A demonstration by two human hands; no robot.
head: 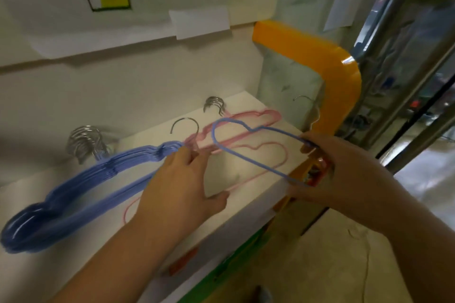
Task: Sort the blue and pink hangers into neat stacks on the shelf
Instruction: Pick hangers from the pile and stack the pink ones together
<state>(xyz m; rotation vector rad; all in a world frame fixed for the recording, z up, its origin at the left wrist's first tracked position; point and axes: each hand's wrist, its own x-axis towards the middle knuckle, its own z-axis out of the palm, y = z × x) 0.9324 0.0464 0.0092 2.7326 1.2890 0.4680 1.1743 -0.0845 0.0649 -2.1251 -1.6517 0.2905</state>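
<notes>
A loose blue hanger at centre right is pinched by the right hand. The left hand, fingers spread, rests at centre on a pink hanger. Next, it likely must be carried to the blue stack at lower left and aligned.

Both forearms are reaching in from the bottom edge, bare. The left hand is lying palm-down, fingers pointing up-frame and close together, fingertips curling a little at the far end, thumb sticking out to the right. The right hand is coming in from the lower right, wrist angling left, fingers curling inward and thumb on top, pinching a thin blue hanger.
</notes>
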